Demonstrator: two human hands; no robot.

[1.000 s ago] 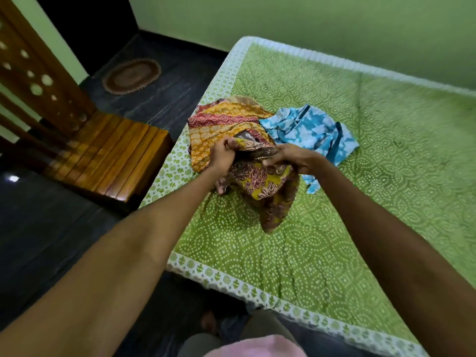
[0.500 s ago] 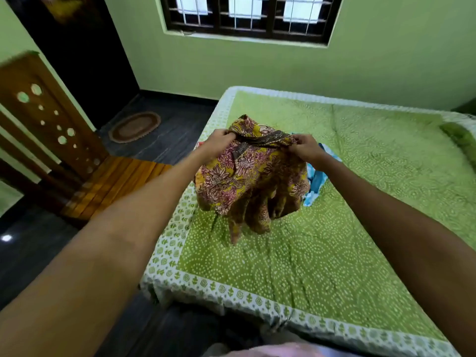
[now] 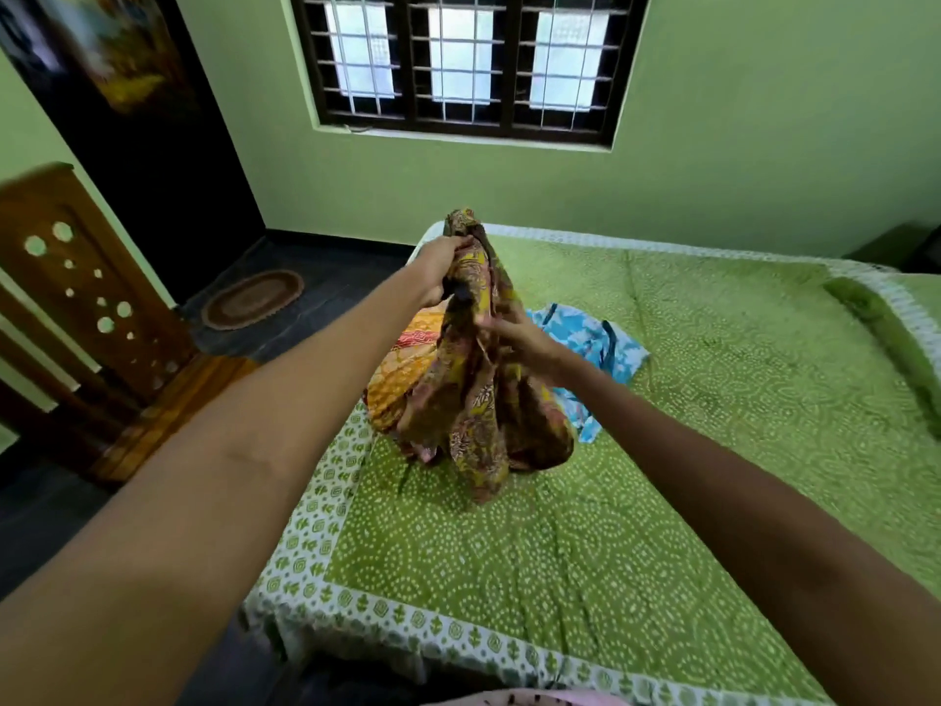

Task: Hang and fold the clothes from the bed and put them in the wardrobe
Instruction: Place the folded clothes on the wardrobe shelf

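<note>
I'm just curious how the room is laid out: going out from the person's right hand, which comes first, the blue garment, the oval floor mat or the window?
From the right hand, in the head view:
1. Blue garment: on the bed, just beyond the hand to its right.
2. Oval floor mat: on the dark floor, off to the left past the bed.
3. Window: high on the far wall.

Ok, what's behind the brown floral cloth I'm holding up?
Behind the floral cloth an orange cloth shows on the left and a blue cloth on the right, both on the bed. Their middle parts are covered.
</note>
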